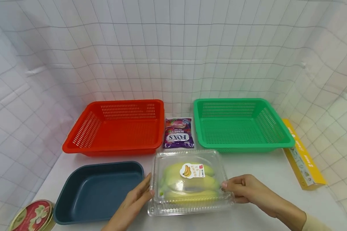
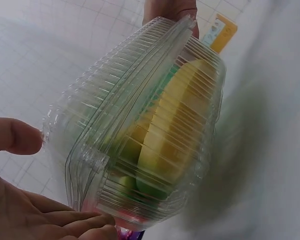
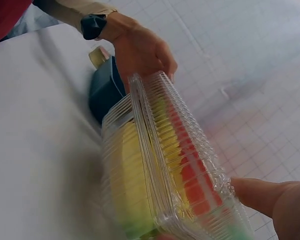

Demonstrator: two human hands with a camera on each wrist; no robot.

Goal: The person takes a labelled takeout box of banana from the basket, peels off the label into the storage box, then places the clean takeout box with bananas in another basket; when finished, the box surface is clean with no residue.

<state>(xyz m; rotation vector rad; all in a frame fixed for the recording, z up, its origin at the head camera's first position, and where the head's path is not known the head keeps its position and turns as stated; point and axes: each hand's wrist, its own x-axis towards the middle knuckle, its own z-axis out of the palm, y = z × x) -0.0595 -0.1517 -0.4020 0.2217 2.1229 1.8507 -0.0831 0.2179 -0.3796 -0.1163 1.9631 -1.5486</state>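
A clear plastic clamshell box (image 1: pixel 188 209) of yellow-green bananas (image 1: pixel 173 179) is held between both hands, its lid closed. A white label (image 1: pixel 196 171) with a banana picture sits on top. At the box's left side, my left hand (image 1: pixel 133 201) grips the edge, thumb by the lid and fingers along the side. My right hand (image 1: pixel 247 190) pinches the opposite edge, its thumb on the lid rim. In the left wrist view the box (image 2: pixel 135 115) appears tilted, with a soft shadow on the white table beside it.
Behind the box stand a red basket (image 1: pixel 115 150) and a green basket (image 1: pixel 245 146), with a purple FOX'S candy bag (image 1: pixel 178 133) between them. A dark blue tray (image 1: pixel 101 189) and a round red-lidded tin (image 1: pixel 35 215) lie left. A yellow carton (image 1: pixel 304 160) lies right.
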